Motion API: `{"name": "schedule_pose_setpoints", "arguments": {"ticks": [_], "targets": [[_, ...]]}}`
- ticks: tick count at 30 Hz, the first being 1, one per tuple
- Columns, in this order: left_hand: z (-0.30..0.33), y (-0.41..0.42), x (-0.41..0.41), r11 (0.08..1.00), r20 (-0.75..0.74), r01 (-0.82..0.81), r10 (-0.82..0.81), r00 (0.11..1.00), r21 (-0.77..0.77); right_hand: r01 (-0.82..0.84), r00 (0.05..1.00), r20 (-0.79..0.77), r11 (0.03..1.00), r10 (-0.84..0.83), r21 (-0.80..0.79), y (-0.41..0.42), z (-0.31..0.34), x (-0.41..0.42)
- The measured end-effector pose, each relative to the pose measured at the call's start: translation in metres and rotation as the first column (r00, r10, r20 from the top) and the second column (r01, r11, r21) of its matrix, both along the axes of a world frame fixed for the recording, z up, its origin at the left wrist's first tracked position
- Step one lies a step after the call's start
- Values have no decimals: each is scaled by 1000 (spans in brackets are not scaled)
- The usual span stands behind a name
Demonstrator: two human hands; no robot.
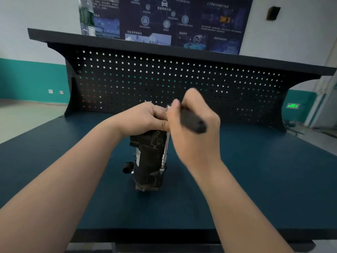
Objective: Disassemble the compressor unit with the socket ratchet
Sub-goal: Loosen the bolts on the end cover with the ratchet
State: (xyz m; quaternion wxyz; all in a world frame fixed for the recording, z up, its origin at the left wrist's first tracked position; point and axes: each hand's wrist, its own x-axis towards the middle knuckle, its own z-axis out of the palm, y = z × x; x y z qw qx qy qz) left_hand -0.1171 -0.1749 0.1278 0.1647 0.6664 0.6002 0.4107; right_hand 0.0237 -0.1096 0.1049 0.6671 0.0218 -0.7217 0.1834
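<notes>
A dark, worn compressor unit [148,161] stands upright in the middle of the blue workbench [255,179]. My left hand [144,118] grips its top from the left. My right hand [193,125] holds the black handle of the socket ratchet [193,121], blurred by motion. A chrome extension bar with a socket [165,152] runs down the unit's right side to a bolt near its lower part. The ratchet head is hidden between my two hands.
A black pegboard back panel [164,83] with a shelf [164,46] above it rises behind the bench. A plastic water bottle [86,15] stands on the shelf at the left. The bench's front edge [164,232] is close to me.
</notes>
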Motion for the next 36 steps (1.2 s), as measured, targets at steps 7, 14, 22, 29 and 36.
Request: {"name": "schedule_pose_setpoints", "arguments": {"ticks": [7,14,22,29,36], "targets": [[1,0,0,998,26,-57,57,998,-16,-592,586,-503,-88,635,-801,44,13,-8],[0,4,5,996,15,-93,92,996,17,-99,995,8,986,101,-137,14,1,-4],[2,1,4,997,8,-72,72,997,-1,-605,613,-514,-63,600,-794,48,10,-7],[-1,6,-3,999,-20,-39,39,999,15,111,992,58,994,-112,23,1,3,1],[0,3,-3,998,11,-64,64,998,9,-608,663,-472,51,581,-792,42,12,-6]]}}
